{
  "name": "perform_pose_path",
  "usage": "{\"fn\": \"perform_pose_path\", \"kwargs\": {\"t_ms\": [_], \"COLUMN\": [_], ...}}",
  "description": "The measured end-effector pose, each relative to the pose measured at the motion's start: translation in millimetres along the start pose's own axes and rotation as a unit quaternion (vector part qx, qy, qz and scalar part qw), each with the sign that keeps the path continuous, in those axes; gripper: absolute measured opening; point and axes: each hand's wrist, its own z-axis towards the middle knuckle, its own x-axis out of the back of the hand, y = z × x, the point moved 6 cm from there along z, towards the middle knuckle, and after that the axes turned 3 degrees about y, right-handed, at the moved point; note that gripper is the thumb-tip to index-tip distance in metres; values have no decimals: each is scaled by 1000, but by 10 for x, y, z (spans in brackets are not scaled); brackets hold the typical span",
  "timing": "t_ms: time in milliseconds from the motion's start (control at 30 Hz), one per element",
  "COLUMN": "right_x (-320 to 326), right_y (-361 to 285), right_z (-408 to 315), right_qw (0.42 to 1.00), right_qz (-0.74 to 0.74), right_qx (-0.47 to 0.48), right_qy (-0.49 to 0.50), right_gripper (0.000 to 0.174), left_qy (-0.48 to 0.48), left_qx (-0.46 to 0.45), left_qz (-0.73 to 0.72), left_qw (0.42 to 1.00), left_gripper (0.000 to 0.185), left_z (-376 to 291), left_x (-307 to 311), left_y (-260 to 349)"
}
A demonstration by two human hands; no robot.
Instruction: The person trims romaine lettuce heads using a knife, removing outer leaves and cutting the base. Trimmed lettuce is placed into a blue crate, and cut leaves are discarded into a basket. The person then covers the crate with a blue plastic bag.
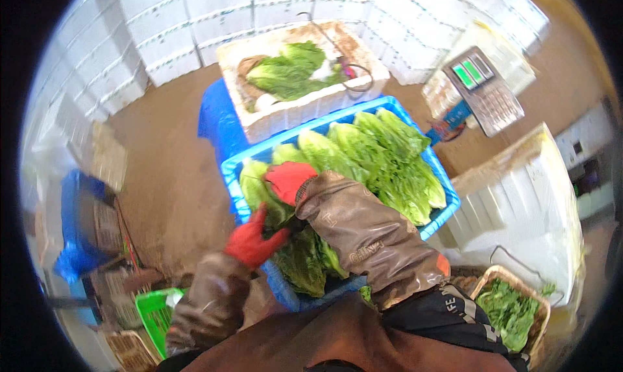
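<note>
A blue plastic crate (440,216) lies before me, lined with several heads of romaine lettuce (344,141). Both hands wear red gloves. My right hand (290,181) reaches across to the crate's left part, its fingers curled at a lettuce head (258,184); whether it grips the leaf or a small tool is unclear. Lower left, my left hand (255,238) has thumb and forefinger spread, touching or just beside the same head. Darker green lettuce (304,270) lies below the hands, partly under my right sleeve.
Beyond the crate stands a foam box (306,104) with lettuce inside. A digital scale (482,90) is at the upper right. White foam boxes (214,12) are stacked behind. A tan basket of greens (511,309) stands lower right, a green crate (153,313) lower left.
</note>
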Motion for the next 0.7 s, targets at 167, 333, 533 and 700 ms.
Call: {"fn": "perform_pose_path", "kwargs": {"t_ms": [167,333,533,700], "right_x": [984,526,24,136], "right_y": [171,109,-642,-796], "right_z": [-905,-2492,-3831,-4102], "right_qw": [959,660,292,363], "right_qz": [177,650,800,851], "right_qx": [-14,-362,-494,-352], "right_qy": [220,107,177,141], "right_gripper": [35,38,45,53], "left_qy": [253,202,258,254], "left_qx": [-332,-407,-410,-481], "left_qz": [7,202,206,234], "left_qw": [909,867,850,806], "left_gripper": [43,55,63,59], "left_z": [298,1244,1669,2193], "left_x": [900,-21,-639,-669], "left_y": [830,1374,1027,681]}}
